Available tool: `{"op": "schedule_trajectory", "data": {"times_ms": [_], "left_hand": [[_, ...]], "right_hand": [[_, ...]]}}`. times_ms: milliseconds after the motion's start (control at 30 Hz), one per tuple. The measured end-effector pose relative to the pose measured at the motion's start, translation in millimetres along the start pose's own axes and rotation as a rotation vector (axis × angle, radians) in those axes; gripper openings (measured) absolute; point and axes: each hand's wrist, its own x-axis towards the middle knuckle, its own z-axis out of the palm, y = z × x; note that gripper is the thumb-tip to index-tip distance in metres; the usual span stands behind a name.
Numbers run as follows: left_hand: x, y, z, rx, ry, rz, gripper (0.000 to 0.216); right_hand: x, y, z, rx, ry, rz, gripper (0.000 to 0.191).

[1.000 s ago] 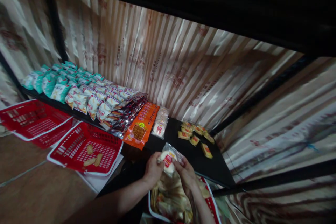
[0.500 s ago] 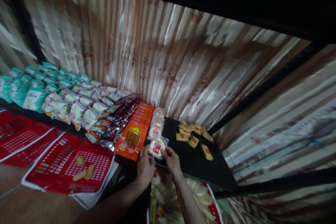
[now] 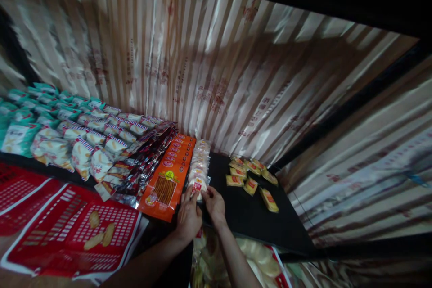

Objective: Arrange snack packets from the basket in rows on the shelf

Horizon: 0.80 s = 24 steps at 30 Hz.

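head view: left hand (image 3: 189,217), right hand (image 3: 215,204), grip around white packet (image 3: 197,185), now in line with row (image 3: 200,160)

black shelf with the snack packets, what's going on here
A person's left hand and right hand touch the round white packet with a red label at the near end of a row of clear-wrapped white packets on the black shelf. Flat orange packets lie left of the row; small yellow packets sit to its right.
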Motion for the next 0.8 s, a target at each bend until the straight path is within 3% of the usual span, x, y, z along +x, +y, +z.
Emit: {"op": "schedule_trajectory", "data": {"times_ms": [233, 433, 600, 733, 800], "left_hand": [[2.3, 1.1, 2.2, 0.052, -0.009, -0.023, 0.057], [0.1, -1.2, 3.8, 0.026, 0.023, 0.016, 0.054], [-18.8, -6.2, 0.5, -0.109, 0.087, 0.191, 0.041], [-52.1, -9.3, 14.2, -0.209, -0.149, 0.326, 0.038], [-66.7, -11.8, 29.6, -0.193, -0.280, 0.314, 0.045]], "right_hand": [[0.5, -0.8, 2.5, -0.267, 0.007, -0.075, 0.038], [-6.2, -5.8, -4.3, -0.054, 0.002, 0.012, 0.047], [-44.7, 4.0, -24.3, 0.050, 0.113, -0.113, 0.041], [-83.9, 26.6, -47.0, -0.004, 0.161, -0.175, 0.034], [-99.6, 39.9, -58.8, -0.107, 0.156, -0.229, 0.033]]}}
